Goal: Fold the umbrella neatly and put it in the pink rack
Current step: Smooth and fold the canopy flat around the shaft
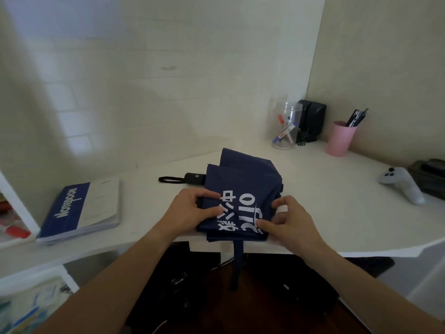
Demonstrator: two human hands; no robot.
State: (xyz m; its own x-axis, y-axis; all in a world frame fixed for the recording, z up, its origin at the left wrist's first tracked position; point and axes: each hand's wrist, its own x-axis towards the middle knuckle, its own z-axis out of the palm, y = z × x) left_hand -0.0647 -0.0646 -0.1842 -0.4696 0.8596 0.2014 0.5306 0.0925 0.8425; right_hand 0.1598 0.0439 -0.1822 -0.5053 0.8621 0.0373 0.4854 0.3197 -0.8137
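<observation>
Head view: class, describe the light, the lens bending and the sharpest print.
Head view: soft dim light, a pale patch on the wall at left; wide-angle lens curves the desk edge; white print on the umbrella reads sharpest; corners blur.

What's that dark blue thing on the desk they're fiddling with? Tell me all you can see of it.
It is a collapsed navy umbrella of thin cloth with white printed lettering, lying flat near the front edge of the white desk. Its black handle with a wrist loop points left. A navy strap hangs over the desk edge. The left hand and right hand pinch its folds.
</observation>
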